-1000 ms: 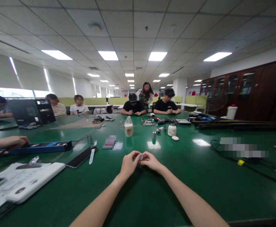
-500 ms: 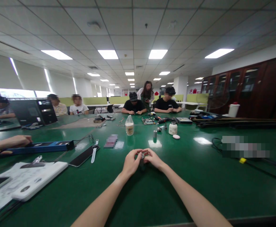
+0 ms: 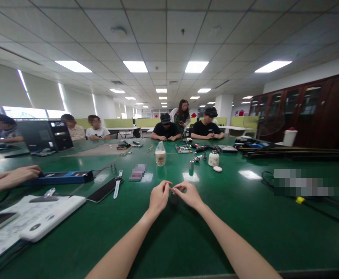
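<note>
Between my two hands a small grey metal cylinder (image 3: 174,198) stands upright, low over or on the green table; which of these I cannot tell. My right hand (image 3: 190,195) has its thumb and index finger pinched at the cylinder's top end. My left hand (image 3: 159,197) is closed in a pinch just left of that top, and whatever sits between its fingertips is too small to make out. Farther out stands a similar silver cylinder (image 3: 191,167).
Beyond my hands are a bagged cup (image 3: 160,157), a white jar (image 3: 214,158) and its pink lid (image 3: 217,169). To the left lie a watch (image 3: 117,185), a black tablet (image 3: 103,190) and a clipboard (image 3: 51,199). Another person's hand (image 3: 26,174) rests on a blue bar (image 3: 66,177).
My left fingers have moved off the cylinder's side toward its top left. More of the cylinder shows now, and my right fingertips have come to its top. The view has shifted slightly.
</note>
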`<state>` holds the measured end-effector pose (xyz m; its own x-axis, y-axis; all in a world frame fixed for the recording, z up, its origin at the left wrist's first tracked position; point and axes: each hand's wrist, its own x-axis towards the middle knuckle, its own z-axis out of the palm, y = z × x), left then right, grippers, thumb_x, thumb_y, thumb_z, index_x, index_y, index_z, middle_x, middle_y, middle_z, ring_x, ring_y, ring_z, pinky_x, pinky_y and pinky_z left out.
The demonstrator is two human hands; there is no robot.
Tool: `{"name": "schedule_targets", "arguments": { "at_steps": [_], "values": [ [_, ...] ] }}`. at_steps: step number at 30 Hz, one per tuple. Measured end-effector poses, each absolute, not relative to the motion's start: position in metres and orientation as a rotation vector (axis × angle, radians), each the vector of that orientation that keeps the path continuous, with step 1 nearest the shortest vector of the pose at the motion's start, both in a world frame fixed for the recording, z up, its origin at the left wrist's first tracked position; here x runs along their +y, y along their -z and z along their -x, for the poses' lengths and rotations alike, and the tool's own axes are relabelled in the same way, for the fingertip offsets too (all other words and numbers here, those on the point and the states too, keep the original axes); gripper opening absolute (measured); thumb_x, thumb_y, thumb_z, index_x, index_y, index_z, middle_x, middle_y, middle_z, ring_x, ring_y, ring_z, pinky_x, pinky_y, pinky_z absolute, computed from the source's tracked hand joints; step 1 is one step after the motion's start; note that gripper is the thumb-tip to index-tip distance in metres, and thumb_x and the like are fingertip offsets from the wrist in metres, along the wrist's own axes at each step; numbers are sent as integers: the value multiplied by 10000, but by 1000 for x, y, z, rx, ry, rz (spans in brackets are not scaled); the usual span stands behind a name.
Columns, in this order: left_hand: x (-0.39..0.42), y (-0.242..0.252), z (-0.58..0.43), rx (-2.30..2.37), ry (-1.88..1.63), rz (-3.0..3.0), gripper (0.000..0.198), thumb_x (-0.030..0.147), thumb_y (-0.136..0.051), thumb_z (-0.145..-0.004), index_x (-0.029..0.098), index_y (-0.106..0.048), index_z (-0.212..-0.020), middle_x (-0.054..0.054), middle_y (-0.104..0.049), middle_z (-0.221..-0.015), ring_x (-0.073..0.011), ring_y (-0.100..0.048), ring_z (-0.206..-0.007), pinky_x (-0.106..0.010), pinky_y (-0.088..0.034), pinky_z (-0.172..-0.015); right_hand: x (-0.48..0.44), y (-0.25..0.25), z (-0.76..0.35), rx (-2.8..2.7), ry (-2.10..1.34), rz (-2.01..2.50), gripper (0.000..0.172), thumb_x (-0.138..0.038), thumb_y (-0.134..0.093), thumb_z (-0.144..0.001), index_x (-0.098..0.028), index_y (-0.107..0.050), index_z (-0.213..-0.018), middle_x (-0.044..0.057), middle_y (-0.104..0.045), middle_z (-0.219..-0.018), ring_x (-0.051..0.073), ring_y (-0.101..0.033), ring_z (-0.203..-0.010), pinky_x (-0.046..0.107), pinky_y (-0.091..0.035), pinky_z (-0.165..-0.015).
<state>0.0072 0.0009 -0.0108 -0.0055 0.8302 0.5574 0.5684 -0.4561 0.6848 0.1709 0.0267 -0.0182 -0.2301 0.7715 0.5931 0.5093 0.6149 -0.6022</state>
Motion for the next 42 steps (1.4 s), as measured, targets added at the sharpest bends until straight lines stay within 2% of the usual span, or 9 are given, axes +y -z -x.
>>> {"name": "schedule_targets", "arguments": {
  "at_steps": [6,12,17,21,26,31,38,40,42],
  "values": [
    [4,13,-8,1625,-1483,-2029,217,351,-427,-904,212,-518,-763,2,-632,-694,-157,-587,-642,-241,-390,-615,42,20,-180,-1765,-309,1085,221,-396,-602,-823,-242,-746,-892,39,-708,-889,170,-623,-745,303,-479,-746],
    [3,13,-6,1664,-1467,-2037,150,266,-416,-885,225,-458,-748,31,-556,-652,-149,-552,-620,-232,-349,-594,50,36,-202,-1830,-152,1570,166,-433,-643,-784,-342,-768,-845,53,-671,-961,269,-547,-1009,432,-386,-871],
    [0,11,-6,1684,-1434,-2051,146,266,-403,-887,230,-465,-760,31,-553,-653,-153,-550,-611,-234,-338,-587,53,45,-207,-1843,-109,1595,152,-418,-664,-772,-333,-775,-832,80,-646,-953,276,-515,-996,437,-376,-854],
    [-1,10,-5,1675,-1422,-2058,157,256,-386,-898,230,-470,-768,28,-562,-653,-155,-558,-610,-237,-350,-596,56,45,-206,-1802,-97,1517,126,-379,-675,-767,-304,-772,-797,71,-656,-895,259,-543,-952,411,-399,-846],
    [-1,9,-5,1678,-1426,-2080,144,234,-386,-888,231,-462,-765,29,-553,-642,-159,-556,-609,-239,-345,-594,47,31,-193,-1781,-220,1194,203,-351,-577,-852,-229,-736,-886,56,-700,-903,211,-606,-896,345,-439,-843],
    [-1,9,-5,1700,-1411,-2093,106,217,-404,-870,232,-468,-786,29,-567,-646,-163,-564,-609,-243,-350,-597,25,20,-171,-1898,-299,991,190,-333,-561,-871,-228,-714,-911,35,-708,-882,194,-620,-861,321,-453,-812],
    [-1,8,-6,1647,-1415,-2087,141,193,-425,-876,228,-530,-964,0,-669,-807,-159,-627,-695,-243,-407,-651,17,16,-168,-1876,-282,960,186,-315,-544,-887,-221,-704,-877,35,-686,-841,184,-621,-822,303,-458,-780],
    [-2,8,-6,1677,-1394,-2129,135,265,-433,-902,223,-562,-905,1,-661,-766,-156,-613,-667,-241,-396,-631,16,16,-166,-1882,-289,937,174,-310,-553,-881,-229,-707,-880,32,-680,-847,178,-622,-820,299,-461,-783],
    [-2,8,-7,1722,-1370,-2224,282,339,-409,-927,211,-579,-743,-5,-634,-711,-153,-591,-656,-242,-374,-615,15,17,-164,-1887,-311,947,165,-311,-564,-871,-236,-711,-877,29,-675,-852,171,-623,-793,296,-469,-769]
  ]
}}
